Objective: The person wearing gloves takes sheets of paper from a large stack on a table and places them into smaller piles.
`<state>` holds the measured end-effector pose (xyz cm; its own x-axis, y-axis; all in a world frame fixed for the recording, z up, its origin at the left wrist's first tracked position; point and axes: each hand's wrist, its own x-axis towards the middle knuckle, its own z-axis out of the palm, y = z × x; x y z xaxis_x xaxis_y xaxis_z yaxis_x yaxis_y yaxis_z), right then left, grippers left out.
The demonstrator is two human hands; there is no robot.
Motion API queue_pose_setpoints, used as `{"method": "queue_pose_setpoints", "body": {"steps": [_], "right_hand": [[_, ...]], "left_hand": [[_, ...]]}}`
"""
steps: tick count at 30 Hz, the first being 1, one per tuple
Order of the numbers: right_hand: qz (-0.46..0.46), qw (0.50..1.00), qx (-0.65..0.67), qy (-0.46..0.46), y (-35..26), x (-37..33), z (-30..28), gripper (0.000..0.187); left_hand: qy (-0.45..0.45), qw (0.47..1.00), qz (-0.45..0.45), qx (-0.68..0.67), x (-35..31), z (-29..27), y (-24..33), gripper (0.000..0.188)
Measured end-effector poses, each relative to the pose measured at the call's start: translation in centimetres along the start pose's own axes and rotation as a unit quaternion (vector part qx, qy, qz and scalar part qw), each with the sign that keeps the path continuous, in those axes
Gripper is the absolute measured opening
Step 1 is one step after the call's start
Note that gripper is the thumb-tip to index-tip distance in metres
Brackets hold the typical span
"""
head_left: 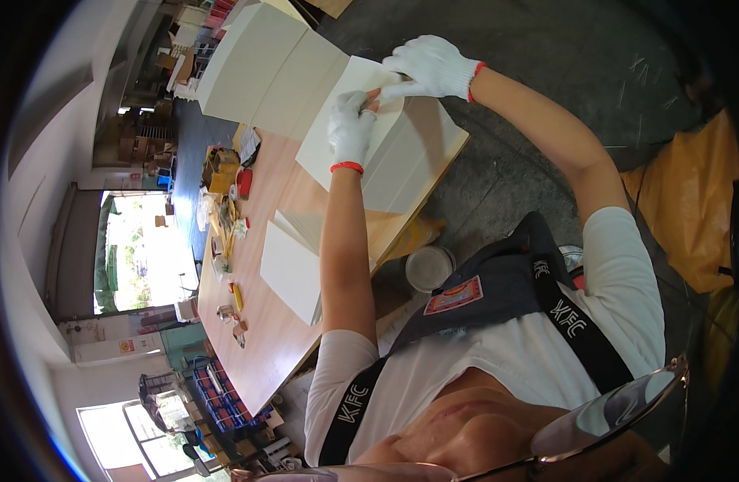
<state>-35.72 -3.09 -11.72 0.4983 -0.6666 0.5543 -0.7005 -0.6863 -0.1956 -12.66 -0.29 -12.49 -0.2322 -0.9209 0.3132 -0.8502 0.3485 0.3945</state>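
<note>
Both my hands wear white gloves with red cuffs and are over a stack of white sheets point(321, 149) at the table's far right corner. My left hand point(352, 128) rests on the top sheet, fingers bent and bare fingertips close together; whatever they pinch is too small to make out. Just right of it and farther away, my right hand point(433, 71) reaches across the stack's far edge, its fingers stretched out and thumb apart. A taller stack of pale sheets point(265, 72) stands beyond, to the left. Nearer me lies a smaller pile of white sheets point(290, 269).
The wooden table point(249, 337) carries tape rolls, small tools and a yellow box point(221, 169) along its left edge. Below its right edge stands a round lidded tub point(429, 268). An orange-yellow sheet point(687, 209) hangs at the right; shelves line the far left.
</note>
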Motion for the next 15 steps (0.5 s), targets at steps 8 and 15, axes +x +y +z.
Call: {"method": "queue_pose_setpoints", "body": {"steps": [8,15], "right_hand": [[0.237,0.926,0.291,-0.047,-1.9,0.7,1.5,0.048],[0.226,0.912,0.331,0.084,-2.0,-0.6,4.2,0.045]], "left_hand": [[0.004,0.992,0.013,-0.122,-0.8,-0.3,1.6,0.032],[-0.046,0.977,-0.013,-0.209,-0.8,-0.1,0.9,0.039]]}}
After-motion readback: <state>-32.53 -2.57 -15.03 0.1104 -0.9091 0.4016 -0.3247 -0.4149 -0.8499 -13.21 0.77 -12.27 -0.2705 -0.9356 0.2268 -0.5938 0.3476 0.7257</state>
